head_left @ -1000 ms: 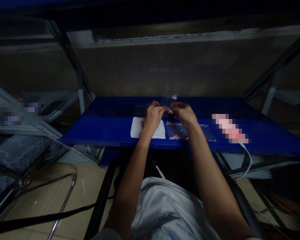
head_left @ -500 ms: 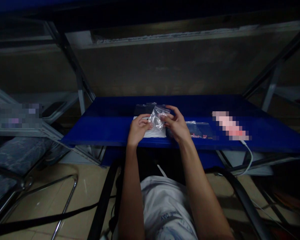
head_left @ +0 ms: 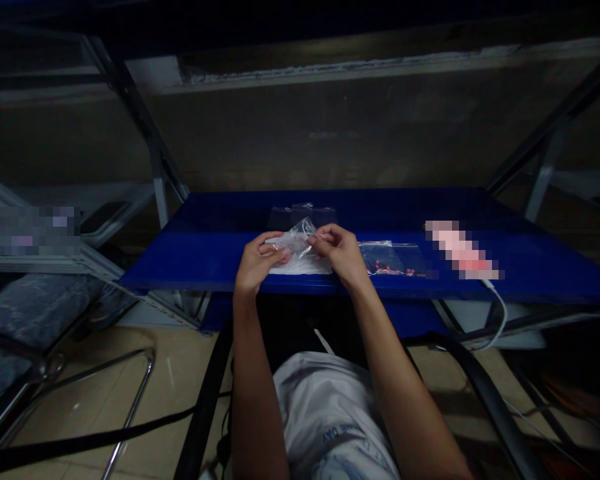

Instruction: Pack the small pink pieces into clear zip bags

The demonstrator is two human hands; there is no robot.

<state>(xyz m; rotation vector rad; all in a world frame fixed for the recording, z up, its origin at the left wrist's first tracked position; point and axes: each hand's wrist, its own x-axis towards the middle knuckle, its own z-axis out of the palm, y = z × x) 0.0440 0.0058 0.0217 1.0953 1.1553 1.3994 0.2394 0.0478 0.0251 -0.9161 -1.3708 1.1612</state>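
Observation:
Between my two hands is a clear plastic bag (head_left: 301,235), crinkled and tilted, just above the table. My left hand (head_left: 260,261) pinches its left side between thumb and fingers. The fingers of my right hand (head_left: 341,250) are closed on its right edge. What the bag holds, if anything, I cannot make out. Beneath it lies a white sheet (head_left: 305,265), partly covered by the bag and hands. To the right of my right hand lie clear bags (head_left: 400,257) with small pink and red pieces inside.
More clear bags (head_left: 303,212) lie flat behind my hands on the blue table (head_left: 205,247). A blurred-out pink object (head_left: 463,250) with a white cable (head_left: 500,313) lies to the right. At far left, a person's leg (head_left: 35,327) shows beside a metal chair frame (head_left: 135,400).
Both hands have shifted left with the bag, the left hand further. The bag is now lower and stretched more sideways. More of the bags with pink pieces shows.

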